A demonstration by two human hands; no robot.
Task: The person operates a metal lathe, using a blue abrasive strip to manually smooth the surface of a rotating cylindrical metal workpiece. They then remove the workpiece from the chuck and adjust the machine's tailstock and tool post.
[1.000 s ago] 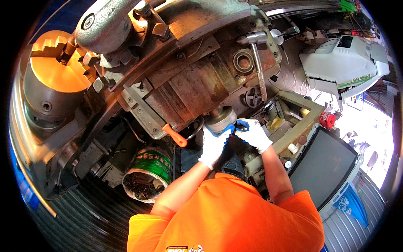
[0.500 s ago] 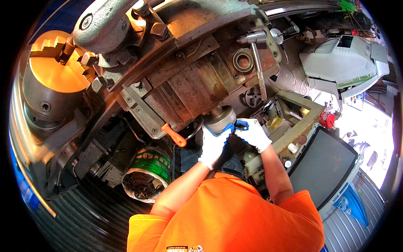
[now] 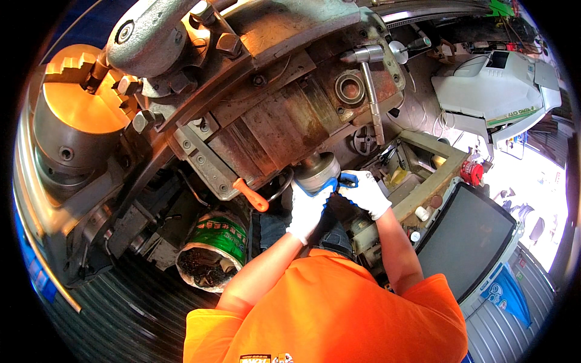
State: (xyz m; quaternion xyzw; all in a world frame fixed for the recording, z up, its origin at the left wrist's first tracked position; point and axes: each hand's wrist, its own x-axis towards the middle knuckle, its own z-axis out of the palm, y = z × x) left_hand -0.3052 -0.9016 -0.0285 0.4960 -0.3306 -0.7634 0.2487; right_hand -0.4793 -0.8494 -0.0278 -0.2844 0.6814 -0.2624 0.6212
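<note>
A round metal handwheel (image 3: 319,174) sticks out from the near side of the lathe carriage (image 3: 272,130). My left hand (image 3: 307,209), in a white glove with blue-coated fingers, is closed against the wheel's near rim. Close beside it on the right, my right hand (image 3: 366,192), gloved the same way, has its fingers curled in; whatever they grip is hidden by the glove. Just left of my left hand, an orange-handled lever (image 3: 250,195) slants down from the carriage edge. Behind the handwheel, the carriage top is brown and oily.
The lathe chuck (image 3: 85,100) stands at the far left beside a bolted tool post (image 3: 151,42). A crank handle (image 3: 372,91) hangs at the carriage's right. Below left is an open green-and-white bucket (image 3: 212,245). To the right are a workbench frame (image 3: 423,199) and a dark panel (image 3: 466,233).
</note>
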